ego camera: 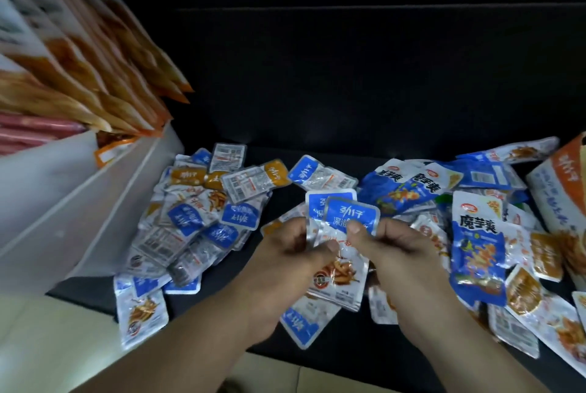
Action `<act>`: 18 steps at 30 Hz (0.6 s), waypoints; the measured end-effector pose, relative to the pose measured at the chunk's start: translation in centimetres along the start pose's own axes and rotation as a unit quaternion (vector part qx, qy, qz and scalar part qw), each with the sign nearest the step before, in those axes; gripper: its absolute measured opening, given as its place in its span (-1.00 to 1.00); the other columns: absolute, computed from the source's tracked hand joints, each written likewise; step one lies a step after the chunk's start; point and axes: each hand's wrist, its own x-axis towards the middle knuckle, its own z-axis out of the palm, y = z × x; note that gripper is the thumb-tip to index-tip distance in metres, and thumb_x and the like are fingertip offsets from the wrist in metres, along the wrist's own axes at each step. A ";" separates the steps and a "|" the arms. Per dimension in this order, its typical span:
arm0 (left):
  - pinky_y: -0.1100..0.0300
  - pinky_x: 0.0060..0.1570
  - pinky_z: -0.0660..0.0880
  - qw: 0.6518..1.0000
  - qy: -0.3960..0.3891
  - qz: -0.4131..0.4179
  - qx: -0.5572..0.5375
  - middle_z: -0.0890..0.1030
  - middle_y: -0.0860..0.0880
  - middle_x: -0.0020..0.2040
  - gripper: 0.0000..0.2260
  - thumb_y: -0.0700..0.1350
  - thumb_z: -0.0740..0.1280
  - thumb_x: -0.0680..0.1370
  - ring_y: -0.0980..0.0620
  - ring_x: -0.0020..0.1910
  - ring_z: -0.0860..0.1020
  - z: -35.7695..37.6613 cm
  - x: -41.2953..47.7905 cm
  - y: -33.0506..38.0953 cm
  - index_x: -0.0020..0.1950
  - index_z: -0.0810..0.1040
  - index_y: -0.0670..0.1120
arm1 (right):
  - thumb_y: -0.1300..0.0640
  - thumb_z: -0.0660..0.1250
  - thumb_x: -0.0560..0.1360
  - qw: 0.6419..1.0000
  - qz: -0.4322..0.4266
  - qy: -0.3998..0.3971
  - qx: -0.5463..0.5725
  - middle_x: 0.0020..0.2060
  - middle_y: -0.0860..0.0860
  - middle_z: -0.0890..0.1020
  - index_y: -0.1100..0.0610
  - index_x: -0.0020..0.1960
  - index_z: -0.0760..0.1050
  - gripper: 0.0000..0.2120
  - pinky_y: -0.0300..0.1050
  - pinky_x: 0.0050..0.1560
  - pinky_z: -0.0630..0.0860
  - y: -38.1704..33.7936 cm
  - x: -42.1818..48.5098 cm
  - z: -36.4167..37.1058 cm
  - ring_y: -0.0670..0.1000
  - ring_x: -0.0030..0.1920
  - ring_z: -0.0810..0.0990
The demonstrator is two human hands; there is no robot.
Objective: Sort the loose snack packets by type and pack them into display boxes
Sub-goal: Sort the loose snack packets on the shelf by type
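Blue-topped packets (344, 213) fanned between both hands, above the loose pile (203, 218).
Left hand (285, 254) and right hand (394, 243) each have a pinching grip on them, faces lined up, probably to square one type before boxing. The white display box (63, 177) at left holds orange packets (120, 91) on edge. Dark surface (348, 91) beneath, perhaps a tabletop.

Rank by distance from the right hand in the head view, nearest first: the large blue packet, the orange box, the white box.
1. Large blue packet, just right of the right hand.
2. Orange box, right edge.
3. White box, far left.
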 end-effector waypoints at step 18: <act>0.27 -0.14 0.55 0.907 0.417 0.051 0.037 0.66 0.04 -0.09 -0.90 -0.15 0.44 0.60 -0.05 0.00 0.66 -14.0 1.2 0.4 0.08 0.60 -0.11 | -0.07 0.39 0.58 0.951 -0.053 -0.115 -0.283 -0.10 -0.20 0.71 -0.18 0.07 0.62 -0.92 -0.23 -0.08 0.58 -2.1 0.9 6.9 -0.21 -0.10 0.67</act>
